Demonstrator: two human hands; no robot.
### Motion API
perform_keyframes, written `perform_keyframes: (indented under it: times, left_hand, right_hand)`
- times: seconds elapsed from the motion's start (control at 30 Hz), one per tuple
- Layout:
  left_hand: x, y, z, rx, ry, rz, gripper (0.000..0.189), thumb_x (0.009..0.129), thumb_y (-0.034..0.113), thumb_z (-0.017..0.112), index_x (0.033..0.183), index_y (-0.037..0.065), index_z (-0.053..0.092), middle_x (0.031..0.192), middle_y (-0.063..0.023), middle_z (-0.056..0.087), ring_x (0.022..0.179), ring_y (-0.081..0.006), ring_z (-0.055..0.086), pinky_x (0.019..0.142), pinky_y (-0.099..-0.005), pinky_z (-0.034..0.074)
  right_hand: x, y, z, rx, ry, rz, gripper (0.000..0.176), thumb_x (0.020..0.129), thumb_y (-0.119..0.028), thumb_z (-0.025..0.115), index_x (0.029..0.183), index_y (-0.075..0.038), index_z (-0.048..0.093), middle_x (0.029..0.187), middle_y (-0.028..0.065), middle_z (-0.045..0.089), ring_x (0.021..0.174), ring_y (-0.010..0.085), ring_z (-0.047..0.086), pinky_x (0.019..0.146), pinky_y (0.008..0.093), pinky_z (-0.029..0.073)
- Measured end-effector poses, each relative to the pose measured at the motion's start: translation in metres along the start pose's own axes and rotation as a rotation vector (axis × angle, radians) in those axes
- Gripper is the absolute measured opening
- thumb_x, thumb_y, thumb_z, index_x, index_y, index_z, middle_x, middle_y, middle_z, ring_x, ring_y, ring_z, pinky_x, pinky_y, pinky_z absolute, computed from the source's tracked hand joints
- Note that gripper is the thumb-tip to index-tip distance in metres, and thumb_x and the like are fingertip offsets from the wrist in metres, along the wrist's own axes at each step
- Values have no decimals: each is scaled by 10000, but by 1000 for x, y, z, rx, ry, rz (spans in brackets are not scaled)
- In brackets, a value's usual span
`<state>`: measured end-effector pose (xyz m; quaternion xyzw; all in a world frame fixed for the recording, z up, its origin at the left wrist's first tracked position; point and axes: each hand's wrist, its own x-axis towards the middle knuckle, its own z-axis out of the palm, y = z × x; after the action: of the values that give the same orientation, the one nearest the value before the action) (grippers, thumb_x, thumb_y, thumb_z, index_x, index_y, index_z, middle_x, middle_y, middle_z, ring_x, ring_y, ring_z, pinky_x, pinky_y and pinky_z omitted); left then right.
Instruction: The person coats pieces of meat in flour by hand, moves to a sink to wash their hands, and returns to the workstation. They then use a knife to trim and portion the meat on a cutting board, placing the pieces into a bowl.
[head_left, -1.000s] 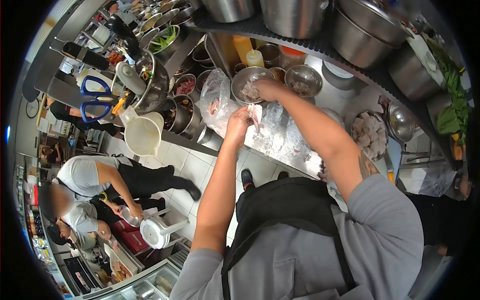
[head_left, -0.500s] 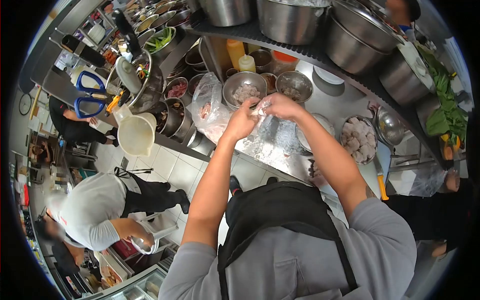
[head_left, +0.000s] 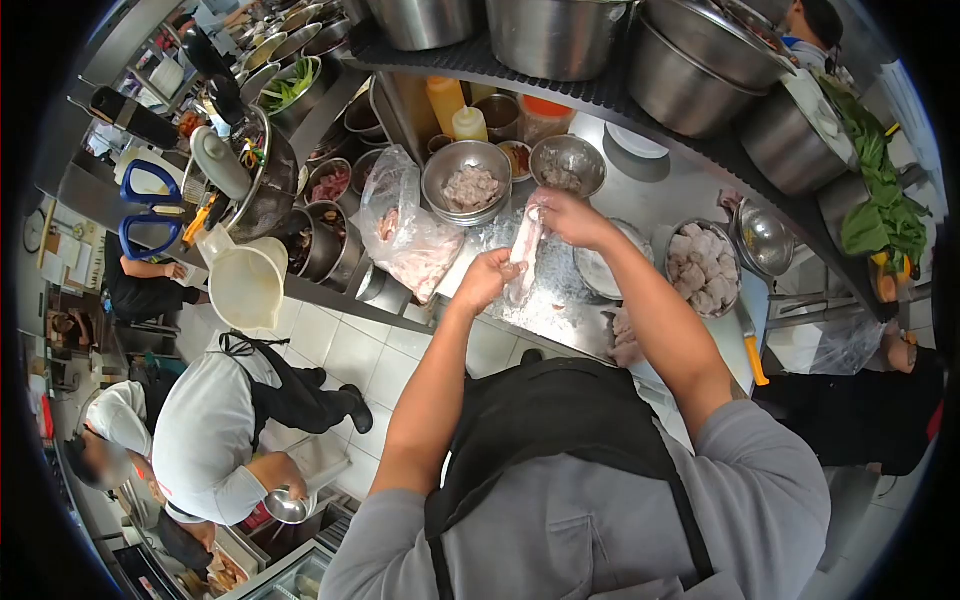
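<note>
**Both hands on one strip of raw meat**

My left hand [head_left: 487,280] is shut around the lower end of a pale strip of raw meat [head_left: 523,252], fingers curled tight on it. My right hand [head_left: 563,215] pinches the upper end, so the strip hangs stretched between the two, nearly upright. It is held above the counter and clear of every bowl.

Right beneath my hands lies a crumpled plastic sheet [head_left: 560,300], dusted white, on the steel counter [head_left: 670,205]. Just off my left hand, on its outer side, sits a clear plastic bag [head_left: 405,240] with pinkish meat inside. Beyond my right hand stand two steel bowls: the bowl of minced meat [head_left: 468,185] and a second bowl [head_left: 567,165] beside it. Out past my right forearm is a bowl of pale coated pieces [head_left: 698,268], and nearer my elbow a knife with an orange handle [head_left: 752,355].

Farther past the bowls are two squeeze bottles [head_left: 447,100] under the shelf of big pots [head_left: 690,85]. Far out to my left, below counter level, a co-worker in a white shirt [head_left: 205,425] bends over the floor.
</note>
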<state>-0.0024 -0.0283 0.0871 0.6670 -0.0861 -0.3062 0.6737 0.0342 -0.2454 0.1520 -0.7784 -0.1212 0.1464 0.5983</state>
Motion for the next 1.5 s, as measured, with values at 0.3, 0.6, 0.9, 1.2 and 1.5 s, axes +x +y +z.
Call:
perform_keyframes:
  times: [0.3,0.6,0.9,1.2,1.5]
  left_hand:
    - [11,-58,0,70,47,-162,203,909,178,666,1016,6,681,837,-30,677,722,-110,562,706,-289,463]
    - [31,-76,3,540,217,-111,292,851,237,656,982,-25,661,923,-214,700,843,-357,673,784,-422,515]
    - [18,-31,25,1044,247,-471,549,830,320,708,1195,-37,506,1045,-266,684,1010,-394,670,881,-443,533]
    - [-36,-48,30,1425,247,200,564,840,341,697,1284,31,539,1223,-153,597,1135,-322,542,957,-444,443]
    - [1,-42,21,1094,307,215,386,832,216,671,1176,41,653,1141,-159,635,1074,-361,550,942,-460,445]
  right_hand:
    - [33,83,-22,-132,178,177,200,910,-97,535,1064,-20,636,943,112,655,787,190,634,691,337,504]
    - [62,110,-25,-416,202,146,234,829,-47,560,1029,-20,678,1042,182,682,991,358,655,848,405,504]
    - [75,126,-3,-1219,-4,32,197,880,-118,545,1000,-37,679,912,162,713,878,340,700,742,432,565]
    - [69,107,-10,-1262,28,-61,231,861,-143,574,1044,-46,675,943,137,720,915,325,698,794,441,558]
    - [71,139,-31,-1062,-144,98,199,736,-198,676,845,-35,705,872,155,708,819,350,671,759,410,539]
